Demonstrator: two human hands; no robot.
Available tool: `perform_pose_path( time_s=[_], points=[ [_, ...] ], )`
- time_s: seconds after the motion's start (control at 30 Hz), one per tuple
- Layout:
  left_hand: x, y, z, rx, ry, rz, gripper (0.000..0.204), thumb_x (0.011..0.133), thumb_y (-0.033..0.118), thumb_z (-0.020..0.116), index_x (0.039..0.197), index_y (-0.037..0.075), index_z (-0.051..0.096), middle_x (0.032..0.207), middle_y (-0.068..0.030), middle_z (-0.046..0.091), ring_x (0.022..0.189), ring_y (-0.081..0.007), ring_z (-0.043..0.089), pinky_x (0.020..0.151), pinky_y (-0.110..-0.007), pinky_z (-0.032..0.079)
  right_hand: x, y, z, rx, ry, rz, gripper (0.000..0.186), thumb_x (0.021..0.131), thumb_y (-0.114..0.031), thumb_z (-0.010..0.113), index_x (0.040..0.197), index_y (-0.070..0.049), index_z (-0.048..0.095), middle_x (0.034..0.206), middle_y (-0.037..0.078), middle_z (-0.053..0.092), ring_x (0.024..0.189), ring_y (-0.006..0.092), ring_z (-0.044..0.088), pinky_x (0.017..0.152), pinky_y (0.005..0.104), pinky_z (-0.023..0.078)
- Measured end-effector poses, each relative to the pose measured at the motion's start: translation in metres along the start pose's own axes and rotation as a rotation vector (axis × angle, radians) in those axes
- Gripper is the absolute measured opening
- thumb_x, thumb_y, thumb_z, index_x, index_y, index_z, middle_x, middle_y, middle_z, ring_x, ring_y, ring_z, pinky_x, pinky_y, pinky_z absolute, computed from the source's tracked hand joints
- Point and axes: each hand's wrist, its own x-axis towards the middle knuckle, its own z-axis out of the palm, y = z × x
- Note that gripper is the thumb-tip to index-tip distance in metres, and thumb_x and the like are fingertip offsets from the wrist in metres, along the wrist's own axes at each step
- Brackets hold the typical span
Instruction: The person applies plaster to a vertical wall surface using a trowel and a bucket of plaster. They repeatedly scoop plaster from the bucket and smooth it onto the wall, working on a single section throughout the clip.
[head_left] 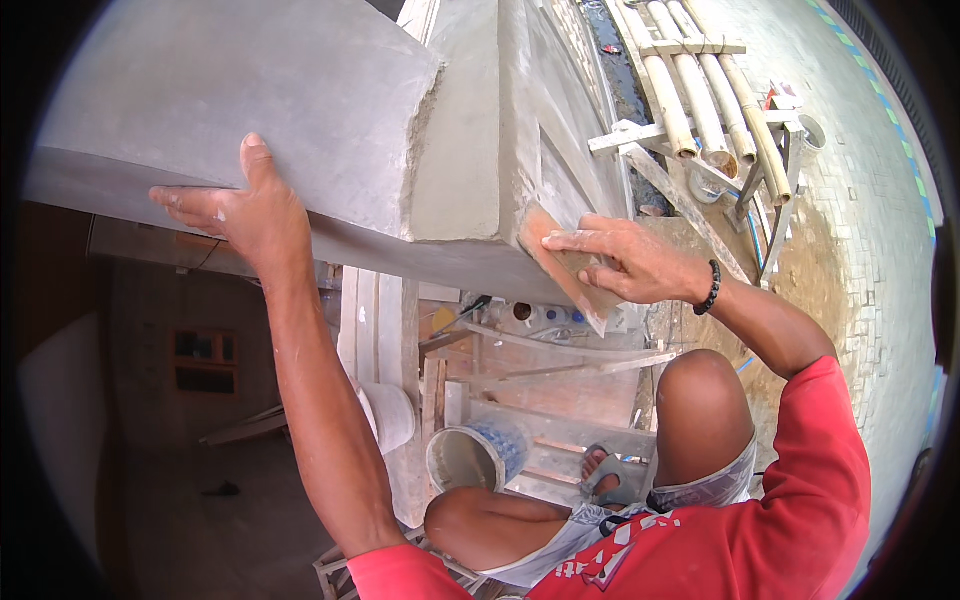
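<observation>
My left hand rests against the lower edge of a grey cement-plastered ledge, thumb up on its face and fingers stretched out to the left. In my right hand is a thin flat wooden board, tilted and pressed to the side of the plastered corner. Its upper end is brownish and its lower tip is smeared white. A fresher, darker plaster band with a ragged left border covers the corner between my hands. What lies behind the board is hidden.
I sit with bent knees over wooden scaffold planks. A plaster-stained bucket stands below, beside a white pail. Bamboo poles on a timber frame stand to the right over paving. A dark interior lies below left.
</observation>
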Motion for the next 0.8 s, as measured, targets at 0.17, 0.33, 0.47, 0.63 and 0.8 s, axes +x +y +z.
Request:
perform_pose_path(
  time_s=[0.17, 0.33, 0.47, 0.63, 0.8],
  points=[
    [-0.001, -0.004, 0.002, 0.029, -0.021, -0.003, 0.1, 0.093, 0.029, 0.059, 0.146, -0.009, -0.017, 0.153, -0.0319, -0.01, 0.145, -0.0432, -0.007, 0.119, -0.052, 0.013, 0.005, 0.0, -0.021, 0.103, 0.203, 0.003, 0.055, 0.079, -0.007, 0.06, 0.133, -0.016, 0.059, 0.081, 0.012, 0.054, 0.071, 0.0249, 0.049, 0.067, 0.0368, 0.042],
    [-0.001, 0.002, 0.002, 0.013, -0.032, -0.012, 0.101, 0.093, 0.03, 0.059, 0.146, -0.009, -0.018, 0.153, -0.0319, -0.01, 0.145, -0.0433, -0.008, 0.119, -0.054, 0.012, 0.024, 0.008, -0.023, -0.027, 0.149, -0.129, 0.056, 0.077, -0.009, 0.057, 0.133, -0.012, 0.059, 0.078, 0.013, 0.049, 0.072, 0.0266, 0.052, 0.065, 0.0386, 0.043],
    [-0.001, -0.001, 0.002, -0.02, -0.009, -0.006, 0.101, 0.093, 0.028, 0.06, 0.145, -0.01, -0.017, 0.153, -0.0324, -0.01, 0.145, -0.0441, -0.008, 0.119, -0.054, 0.009, -0.01, 0.008, -0.015, 0.011, -0.177, -0.019, 0.058, 0.073, -0.007, 0.056, 0.131, -0.011, 0.06, 0.081, 0.015, 0.052, 0.074, 0.0305, 0.055, 0.068, 0.0406, 0.045],
    [0.001, -0.009, 0.001, 0.011, 0.005, 0.01, 0.101, 0.093, 0.03, 0.06, 0.145, -0.011, -0.016, 0.153, -0.0334, -0.008, 0.145, -0.0447, -0.008, 0.119, -0.054, 0.008, -0.01, 0.006, -0.04, 0.374, -0.035, 0.041, 0.059, 0.072, -0.006, 0.057, 0.13, -0.009, 0.06, 0.114, 0.016, 0.066, 0.08, 0.0234, 0.061, 0.075, 0.0377, 0.049],
    [0.001, -0.006, 0.004, 0.003, -0.006, 0.018, 0.102, 0.093, 0.031, 0.06, 0.145, -0.012, -0.016, 0.152, -0.0347, -0.007, 0.145, -0.045, -0.008, 0.119, -0.054, 0.009, 0.02, 0.021, -0.049, 0.232, 0.107, -0.059, 0.057, 0.073, -0.008, 0.056, 0.13, -0.008, 0.06, 0.118, 0.014, 0.066, 0.084, 0.0186, 0.061, 0.076, 0.0341, 0.05]
  ],
)
